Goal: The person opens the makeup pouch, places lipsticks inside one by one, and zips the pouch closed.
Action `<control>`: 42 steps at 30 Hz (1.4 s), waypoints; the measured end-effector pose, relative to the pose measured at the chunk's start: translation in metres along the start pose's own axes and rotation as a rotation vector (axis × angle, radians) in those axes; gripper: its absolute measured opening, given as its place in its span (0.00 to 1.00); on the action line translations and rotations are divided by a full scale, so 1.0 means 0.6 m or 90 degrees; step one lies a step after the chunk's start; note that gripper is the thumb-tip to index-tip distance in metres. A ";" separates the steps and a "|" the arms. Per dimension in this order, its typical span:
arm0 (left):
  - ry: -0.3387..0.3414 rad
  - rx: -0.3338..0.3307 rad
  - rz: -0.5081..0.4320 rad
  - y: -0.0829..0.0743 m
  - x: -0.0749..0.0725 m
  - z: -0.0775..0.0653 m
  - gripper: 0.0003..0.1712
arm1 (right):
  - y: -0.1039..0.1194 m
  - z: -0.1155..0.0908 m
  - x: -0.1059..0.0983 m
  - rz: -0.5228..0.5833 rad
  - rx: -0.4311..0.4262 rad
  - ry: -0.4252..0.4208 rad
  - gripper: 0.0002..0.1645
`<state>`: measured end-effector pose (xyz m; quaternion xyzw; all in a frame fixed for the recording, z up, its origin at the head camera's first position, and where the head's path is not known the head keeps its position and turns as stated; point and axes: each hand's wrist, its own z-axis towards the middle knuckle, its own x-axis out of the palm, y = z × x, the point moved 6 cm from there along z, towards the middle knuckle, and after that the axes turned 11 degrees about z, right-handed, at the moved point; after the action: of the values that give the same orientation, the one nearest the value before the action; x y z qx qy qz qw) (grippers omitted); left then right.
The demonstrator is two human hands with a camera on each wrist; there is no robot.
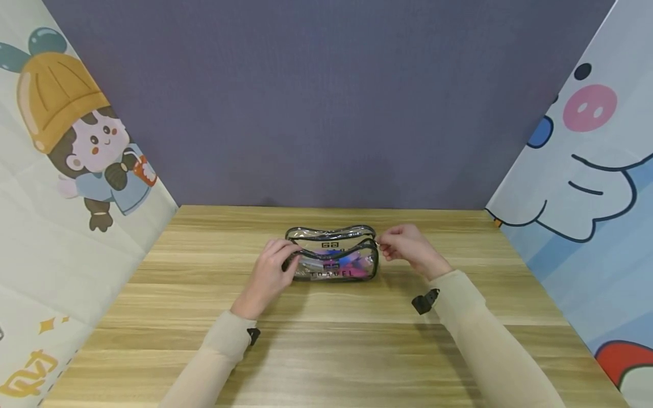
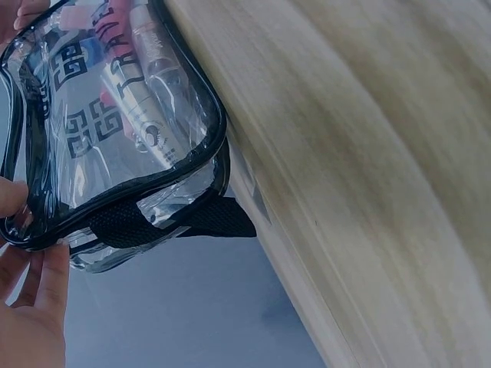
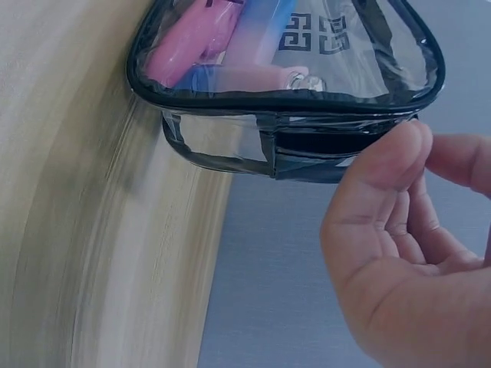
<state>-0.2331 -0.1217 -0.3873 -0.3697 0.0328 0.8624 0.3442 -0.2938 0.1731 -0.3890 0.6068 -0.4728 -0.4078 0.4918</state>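
Observation:
A clear plastic toiletry bag (image 1: pixel 331 266) with black piping and "TRAVEL" lettering lies on the table, its top gaping between two black-edged rims. My left hand (image 1: pixel 272 266) grips the rim at its left end, thumb on one side and fingers on the other in the left wrist view. At the opposite end, my right hand (image 1: pixel 408 246) pinches the top corner by the zipper between thumb and forefinger; the fingertips hide the exact part held. Through the plastic show a pink glossy item (image 3: pixel 196 42), a blue-and-pink tube (image 3: pixel 259 31) and a white tube (image 2: pixel 142 111).
The bag stands on a wood-grain table (image 1: pixel 326 351), toward its far side. Behind rises a dark grey-purple panel (image 1: pixel 326 113). Cartoon-printed sheets flank the table on the left (image 1: pixel 30 226) and right (image 1: pixel 612 226). A black strap (image 2: pixel 219 218) sticks out from the bag's left end.

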 end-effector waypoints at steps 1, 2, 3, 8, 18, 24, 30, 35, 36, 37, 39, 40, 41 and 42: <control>0.000 0.001 0.001 0.000 0.000 0.000 0.13 | 0.001 0.000 0.000 0.000 0.000 -0.001 0.16; 0.000 0.002 0.001 0.000 0.001 -0.001 0.13 | 0.001 0.000 0.000 0.001 0.001 -0.002 0.15; 0.000 0.002 0.002 0.000 0.001 -0.001 0.13 | 0.003 0.000 0.001 -0.001 -0.001 0.001 0.15; 0.005 -0.003 0.000 0.000 0.001 -0.001 0.13 | 0.011 -0.003 0.004 -0.004 -0.004 0.004 0.15; 0.008 -0.005 -0.002 -0.001 0.002 0.001 0.13 | 0.022 -0.004 0.010 -0.035 -0.009 0.007 0.14; 0.006 -0.004 -0.002 -0.002 0.004 0.001 0.13 | 0.029 -0.004 0.013 -0.071 -0.024 0.018 0.14; 0.003 -0.005 0.000 -0.004 0.003 0.002 0.13 | 0.036 -0.004 0.015 -0.089 -0.024 0.008 0.14; -0.002 0.002 0.001 -0.006 0.001 0.004 0.13 | 0.042 -0.004 0.022 -0.113 -0.026 0.004 0.14; -0.004 0.003 0.000 -0.007 0.001 0.005 0.13 | 0.043 -0.004 0.024 -0.121 -0.027 0.005 0.14; -0.006 0.003 -0.002 -0.007 0.001 0.005 0.13 | 0.044 -0.004 0.026 -0.128 -0.028 0.005 0.14; -0.008 0.003 -0.005 -0.007 0.001 0.005 0.12 | 0.045 -0.003 0.028 -0.135 -0.026 0.003 0.14; -0.008 0.002 -0.007 -0.007 0.001 0.006 0.12 | 0.046 -0.003 0.029 -0.141 -0.027 0.002 0.14; -0.008 0.001 -0.007 -0.007 0.002 0.006 0.12 | 0.046 -0.003 0.030 -0.145 -0.026 0.000 0.14; -0.008 -0.001 -0.008 -0.006 0.002 0.006 0.12 | 0.047 -0.003 0.031 -0.150 -0.024 -0.001 0.14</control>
<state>-0.2335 -0.1172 -0.3848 -0.3646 0.0278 0.8626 0.3496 -0.2929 0.1533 -0.3615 0.6485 -0.3906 -0.4720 0.4518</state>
